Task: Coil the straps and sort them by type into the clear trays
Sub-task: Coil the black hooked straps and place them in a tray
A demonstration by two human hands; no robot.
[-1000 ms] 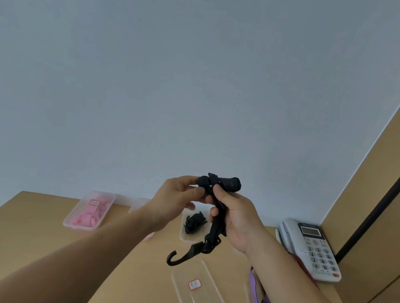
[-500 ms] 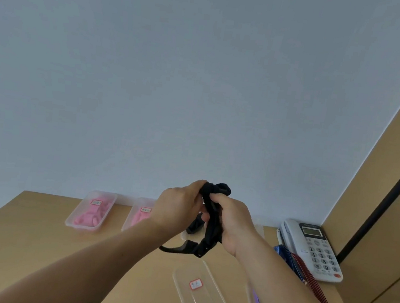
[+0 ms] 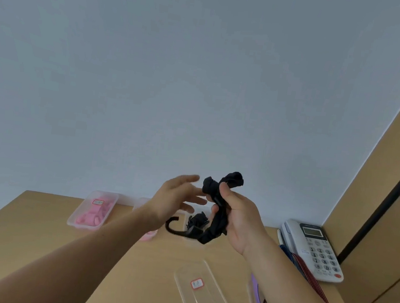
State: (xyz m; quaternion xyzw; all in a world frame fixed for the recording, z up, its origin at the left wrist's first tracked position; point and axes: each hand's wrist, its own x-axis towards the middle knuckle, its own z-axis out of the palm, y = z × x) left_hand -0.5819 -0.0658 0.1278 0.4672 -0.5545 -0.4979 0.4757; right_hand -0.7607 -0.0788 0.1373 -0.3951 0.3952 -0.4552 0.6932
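Below the fingers, an empty clear tray [image 3: 201, 298] sits nearest on the table [image 3: 33, 244]; just beyond them a far tray [image 3: 197, 222] holds what looks like coiled black straps. Right hand [image 3: 235, 217] is raised palm-in, fingers [image 3: 224, 191] clamped on the half-wound black strap [image 3: 218, 203], its hook [image 3: 172, 228] dangling. Left hand [image 3: 176, 198] hovers beside, fingers spread, empty. Best to re-pinch the loose tail and keep tension while winding.
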